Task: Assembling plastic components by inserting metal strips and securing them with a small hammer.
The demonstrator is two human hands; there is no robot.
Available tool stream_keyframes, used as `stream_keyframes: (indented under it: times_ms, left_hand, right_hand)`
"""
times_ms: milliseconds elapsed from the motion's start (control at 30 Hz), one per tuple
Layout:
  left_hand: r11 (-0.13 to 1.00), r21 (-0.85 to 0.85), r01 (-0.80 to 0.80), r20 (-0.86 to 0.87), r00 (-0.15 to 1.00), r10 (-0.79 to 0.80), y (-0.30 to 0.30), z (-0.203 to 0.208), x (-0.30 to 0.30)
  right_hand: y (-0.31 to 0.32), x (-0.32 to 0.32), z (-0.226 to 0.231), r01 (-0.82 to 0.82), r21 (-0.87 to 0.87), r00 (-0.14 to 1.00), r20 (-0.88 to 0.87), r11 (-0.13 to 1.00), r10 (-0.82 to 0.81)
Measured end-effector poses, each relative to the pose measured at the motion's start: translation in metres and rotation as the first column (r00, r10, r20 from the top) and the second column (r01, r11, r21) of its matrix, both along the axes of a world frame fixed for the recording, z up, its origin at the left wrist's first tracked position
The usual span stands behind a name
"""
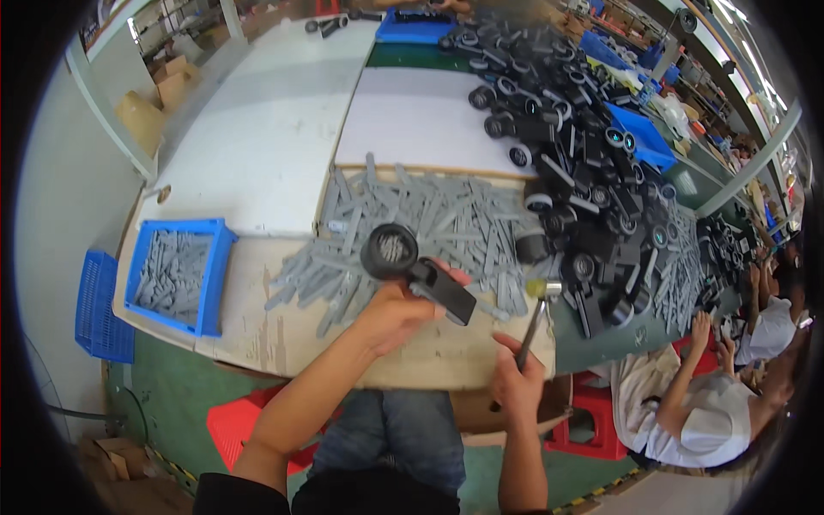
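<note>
My left hand (396,316) grips a black part (445,293) with a round, cup-like head and a flat rectangular body. The round end points up and left, with a grey patterned disc inside it. Some of my fingers are hidden behind the part. My right hand (518,384) is closed round the handle of a small hammer (532,326), whose head has one yellowish end and one metal end. The hammer stands upright, to the right of the part and apart from it. Just beyond both hands lies a pile of grey plastic strips (463,219).
A blue basket (225,279) of grey strips stands at the left; another blue crate (96,309) is lower beside the table. Many black round-headed parts (592,197) heap at the right. Red stools (592,421) stand below. A person in white (704,421) works at the right.
</note>
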State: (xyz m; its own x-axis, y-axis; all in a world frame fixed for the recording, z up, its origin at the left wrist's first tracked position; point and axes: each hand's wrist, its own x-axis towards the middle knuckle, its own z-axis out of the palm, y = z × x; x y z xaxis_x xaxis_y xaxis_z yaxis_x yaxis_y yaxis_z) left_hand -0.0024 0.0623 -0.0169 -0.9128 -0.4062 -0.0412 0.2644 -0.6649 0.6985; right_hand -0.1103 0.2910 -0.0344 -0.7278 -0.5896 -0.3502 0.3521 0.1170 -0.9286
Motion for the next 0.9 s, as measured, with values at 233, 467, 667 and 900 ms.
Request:
stream_keyframes:
  times_ms: [233,467,667,900]
  left_hand:
    - [0.985,0.054,0.166,-0.081,0.984,-0.161,0.043,-0.009,0.054]
    - [0.88,-0.303,-0.364,-0.164,0.93,0.328,0.061,-0.022,0.119]
    - [0.419,-0.905,0.072,0.186,0.954,0.236,0.029,-0.011,0.113]
    - [0.275,-0.96,0.045,0.154,0.907,0.392,0.03,-0.032,0.106]
  right_hand:
    - [-0.027,0.037,0.026,-0.248,-0.043,0.968,0.031,0.968,0.25]
    - [0.009,0.02,0.024,-0.337,0.154,0.919,-0.163,0.929,0.36]
    - [-0.001,0.017,0.009,-0.294,0.193,0.897,-0.284,0.936,0.34]
    - [-0.014,0.03,0.001,-0.198,0.339,0.833,-0.436,0.92,0.34]
